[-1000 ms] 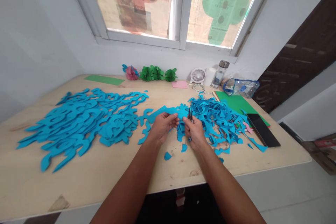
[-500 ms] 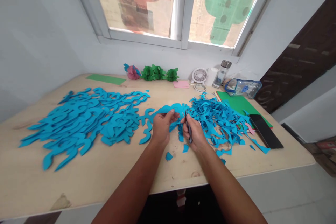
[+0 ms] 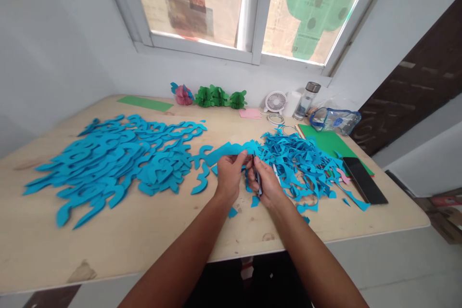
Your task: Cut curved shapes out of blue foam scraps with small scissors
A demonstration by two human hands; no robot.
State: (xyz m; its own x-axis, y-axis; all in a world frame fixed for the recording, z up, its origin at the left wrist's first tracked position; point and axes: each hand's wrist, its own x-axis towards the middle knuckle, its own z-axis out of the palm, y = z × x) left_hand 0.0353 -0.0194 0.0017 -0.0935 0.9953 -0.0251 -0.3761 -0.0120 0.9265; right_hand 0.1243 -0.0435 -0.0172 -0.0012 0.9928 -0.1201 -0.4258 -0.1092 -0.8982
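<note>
My left hand [image 3: 231, 171] pinches a piece of blue paper [image 3: 249, 146] over the middle of the table. Close beside it on the right, my right hand [image 3: 266, 181] is closed round a dark pair of scissors [image 3: 258, 180], with the blades pointing away from me at the paper. Part of the paper's outline merges with the blue pieces behind it. A heap of blue paper scraps [image 3: 296, 159] lies just right of my hands. On the left are a large pile of wavy blue cut-outs [image 3: 97, 159] and a smaller stack of blue cut-outs [image 3: 164, 168].
A black phone [image 3: 364, 180] lies at the right by green paper [image 3: 325, 142]. Along the wall stand green paper ornaments [image 3: 216, 96], a small fan [image 3: 276, 102], a glass bottle [image 3: 306, 101] and a clear pouch [image 3: 337, 120]. A green strip [image 3: 144, 103] lies at the back left.
The scissors, upright and loosely held in my right hand a second ago, are now gripped with blades at the paper. My left hand has shifted slightly right, closer to the scissors.
</note>
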